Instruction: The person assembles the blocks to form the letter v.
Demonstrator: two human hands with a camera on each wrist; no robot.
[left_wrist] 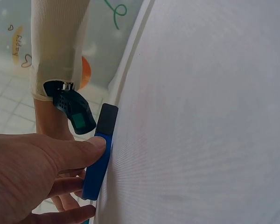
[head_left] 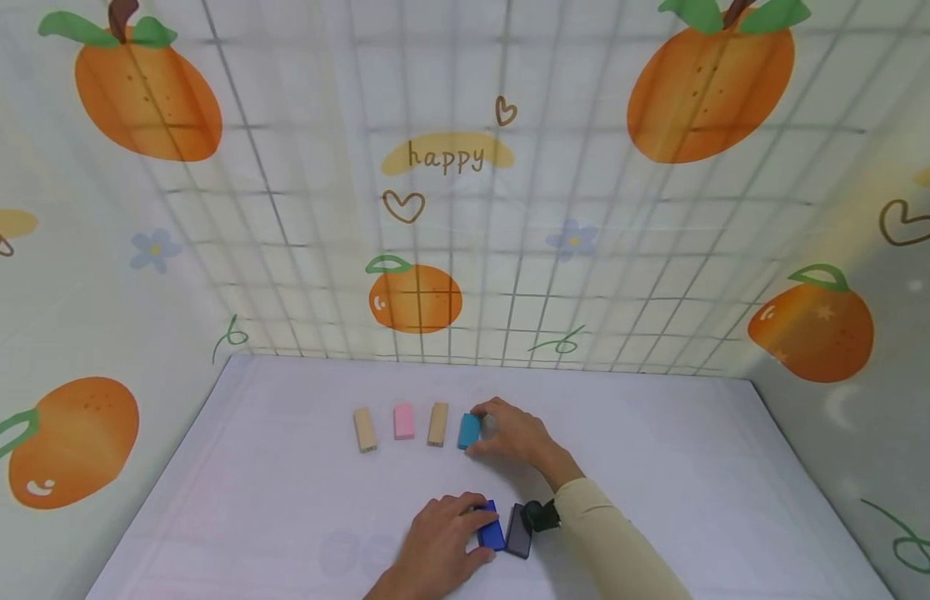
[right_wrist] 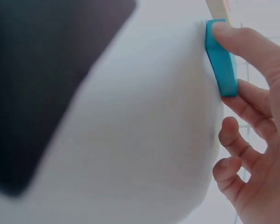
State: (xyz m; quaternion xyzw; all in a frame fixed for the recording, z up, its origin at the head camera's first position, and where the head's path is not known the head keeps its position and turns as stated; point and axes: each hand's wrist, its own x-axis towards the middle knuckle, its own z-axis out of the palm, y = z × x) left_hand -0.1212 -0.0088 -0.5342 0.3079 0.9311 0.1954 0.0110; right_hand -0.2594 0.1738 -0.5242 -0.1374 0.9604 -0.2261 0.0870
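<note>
Farther back on the white table, my right hand [head_left: 513, 435] pinches a light blue block [head_left: 469, 431] between thumb and index finger. In the right wrist view the thumb is on one end of this light blue block [right_wrist: 221, 60], and the other fingers are bent below. My left hand [head_left: 446, 537] holds a dark blue block [head_left: 491, 527] near the front, thumb at its near end and fingertips over its far part. Beside that block lies a dark grey block [head_left: 519, 532], partly behind the right wrist's camera. The left wrist view shows the thumb against the dark blue block [left_wrist: 99, 163].
To the left of the light blue block, a wooden block [head_left: 437, 424], a pink block [head_left: 403, 422] and another wooden block [head_left: 365, 430] lie in a spaced row. A patterned cloth wall [head_left: 465, 233] rises behind the white table [head_left: 285, 500], with more cloth on both sides.
</note>
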